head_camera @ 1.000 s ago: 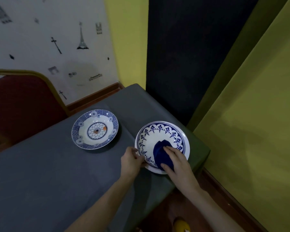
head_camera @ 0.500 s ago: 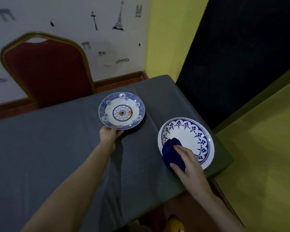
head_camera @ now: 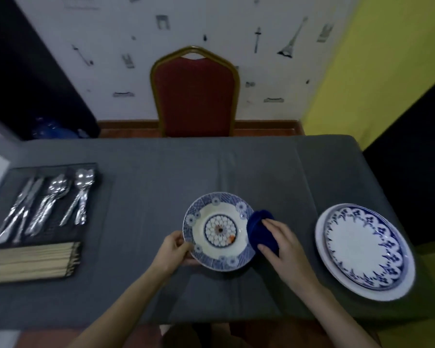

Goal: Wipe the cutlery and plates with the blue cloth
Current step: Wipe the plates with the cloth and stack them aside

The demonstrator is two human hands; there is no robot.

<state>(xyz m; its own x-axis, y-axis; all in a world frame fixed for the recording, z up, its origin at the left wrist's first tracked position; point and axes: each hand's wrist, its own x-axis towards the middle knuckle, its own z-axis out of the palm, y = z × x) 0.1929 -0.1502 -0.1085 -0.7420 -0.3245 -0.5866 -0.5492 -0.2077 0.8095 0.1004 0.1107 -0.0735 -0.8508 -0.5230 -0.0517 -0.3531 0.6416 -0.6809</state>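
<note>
Left hand [head_camera: 172,252]: reaching in from near edge, fingers curled round left rim of small plate [head_camera: 220,231], centre of grey table [head_camera: 161,177].
Right hand [head_camera: 284,244]: palm down, fingers bent over blue cloth [head_camera: 260,231], pressed against small plate's right rim.
Large plate [head_camera: 364,249]: far right, stacked on another, apart from hands.
Cutlery [head_camera: 48,199]: in black tray [head_camera: 91,167], far left.
Chopsticks [head_camera: 33,262]: near side of tray.
Red chair [head_camera: 195,96]: beyond table.
</note>
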